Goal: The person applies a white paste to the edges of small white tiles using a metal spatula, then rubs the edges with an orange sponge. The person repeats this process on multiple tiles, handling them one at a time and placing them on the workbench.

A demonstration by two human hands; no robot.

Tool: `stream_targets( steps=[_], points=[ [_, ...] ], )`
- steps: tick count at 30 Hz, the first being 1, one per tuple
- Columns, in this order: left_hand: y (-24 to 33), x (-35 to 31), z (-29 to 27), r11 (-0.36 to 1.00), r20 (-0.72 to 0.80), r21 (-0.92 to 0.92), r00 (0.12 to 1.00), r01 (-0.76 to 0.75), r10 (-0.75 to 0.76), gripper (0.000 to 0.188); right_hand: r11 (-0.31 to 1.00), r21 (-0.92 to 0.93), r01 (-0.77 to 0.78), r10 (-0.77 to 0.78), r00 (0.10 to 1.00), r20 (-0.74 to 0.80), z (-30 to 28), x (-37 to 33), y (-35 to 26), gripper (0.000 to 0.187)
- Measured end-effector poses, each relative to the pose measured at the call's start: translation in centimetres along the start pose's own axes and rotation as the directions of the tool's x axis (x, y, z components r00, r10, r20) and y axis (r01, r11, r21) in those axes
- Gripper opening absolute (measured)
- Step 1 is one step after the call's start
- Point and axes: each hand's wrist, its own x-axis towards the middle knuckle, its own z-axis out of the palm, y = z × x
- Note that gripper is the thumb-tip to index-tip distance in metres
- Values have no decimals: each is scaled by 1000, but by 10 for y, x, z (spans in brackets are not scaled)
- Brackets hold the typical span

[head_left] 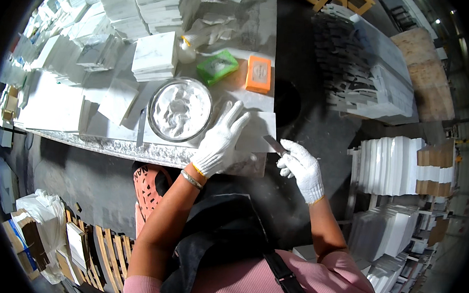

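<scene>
Nearest come a pink shirt (227, 289) and a black apron (218, 228), with both forearms reaching out past them. The right grip (302, 169), a white-gloved hand, is clamped on a blade (272, 143), thumb and fingers together around its lower end. Just off the front of the table (261, 16), the blade points up and leftward, its long axis slanting toward the tile (262, 131) at the near right corner (whether the tip touches, I cannot tell). So the tile lies left of the right grip and a little farther from the body. The left grip (224, 139) is nearer to it: palm down on or just above it, fingers straight and spread, clamped on nothing.

Outward from there, counted: one blade, one tile beside the hands, and one glass bowl (182, 139) of white paste (178, 109), just beyond the left grip and to its left. Past that stand two boxes, one green box (217, 67) and one orange box (258, 74), then one white bottle (187, 54). Left of the bottle is one short stack (154, 57), its layers too blurred to number. One grey strip (141, 128) lies left of the bowl.
</scene>
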Motion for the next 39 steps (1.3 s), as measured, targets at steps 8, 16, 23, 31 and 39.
stream_targets(
  steps=[8,16,23,31,39],
  points=[
    [47,-18,0,979,-305,-203,949,14,-77,97,990,-19,143,-143,990,-9,25,-16,-7,53],
    [42,-24,5,984,-376,-157,917,81,-136,76,995,50,88,-86,996,-38,39,-42,-27,49],
    [54,-40,-14,893,-231,-448,960,41,-160,41,997,17,79,-78,996,-47,46,-37,-32,49],
    [60,-40,-30,-37,396,-908,823,418,-407,27,951,-143,275,-269,961,64,54,-31,-27,54],
    [37,-67,-16,422,188,-815,869,398,-457,32,928,-111,355,-350,935,63,61,42,-61,42]
  ],
)
